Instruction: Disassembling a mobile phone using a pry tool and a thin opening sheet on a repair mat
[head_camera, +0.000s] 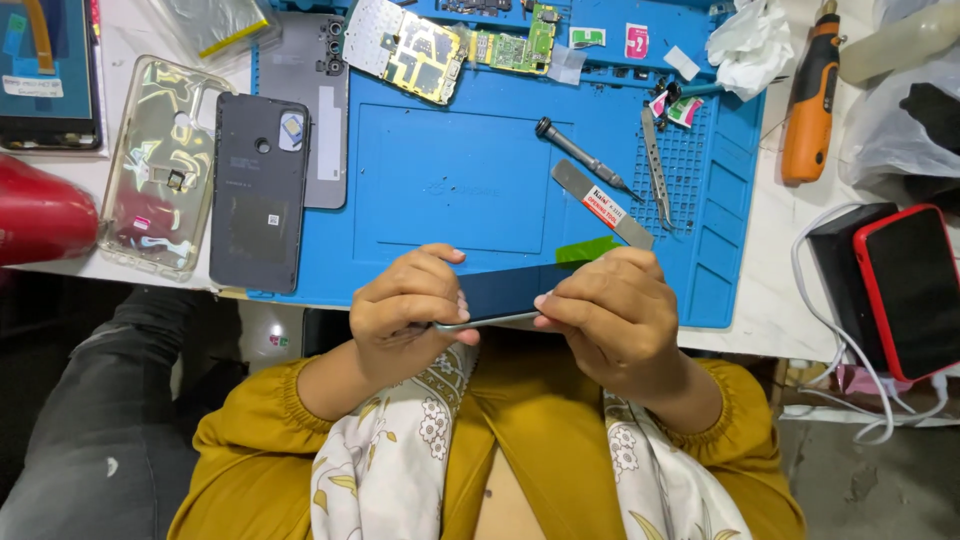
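From the head view, I see both hands raised just above the near edge of the worktop, close to the body. The left hand curls its fingers over the left end of a dark phone, thumb pressed along the lower rim, so its grip is closed on the phone. The right hand clamps the right end, knuckles up, fingers folded over the top edge; that grip is closed on the phone too. The phone is held flat between the two hands, its thin silver side facing the camera, hovering over the front lip of the blue mat. I think a green pick sits at the phone's far corner, just behind the right hand, though I can't tell whether it touches it.

On the mat lie a screwdriver, a flat metal pry tool and tweezers, near each other at centre right. Circuit boards rest at the far edge. A grey back cover overlaps the mat's left border, just beside a clear case. To the right, on the white worktop, are an orange rotary tool and a red-edged phone with white cables. Mustard sleeves and a floral scarf fill the foreground.
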